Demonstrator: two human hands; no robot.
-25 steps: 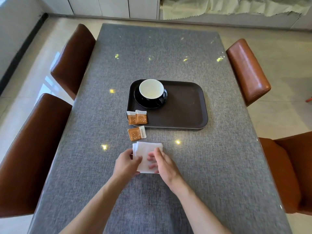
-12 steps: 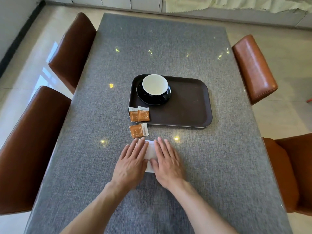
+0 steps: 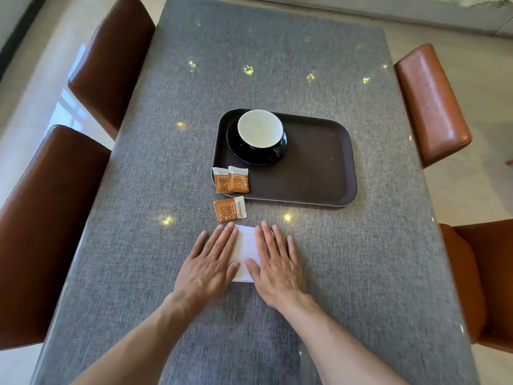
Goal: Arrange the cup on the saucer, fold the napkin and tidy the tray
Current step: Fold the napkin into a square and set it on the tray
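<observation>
Napkin [image 3: 246, 252]: white, folded, flat on the grey table [image 3: 347, 273], long axis running away from the person, just before the tray
Left hand [image 3: 206, 269]: flat, fingers spread, pressing the napkin's left side
Right hand [image 3: 277, 266]: flat, pressing its right side
Cup [image 3: 260, 130]: upright on the black saucer [image 3: 241, 151], far-left of the brown tray [image 3: 319, 173]
Sachets: two [image 3: 231, 180] on the tray's near-left corner, one [image 3: 230, 209] on the table between tray and napkin

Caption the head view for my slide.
Both hands, left and right, press the napkin flat below the tray.

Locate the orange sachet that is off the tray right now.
In the head view the loose sachet lies on the grey table, just below the tray's near-left corner and just beyond the left hand.
</observation>
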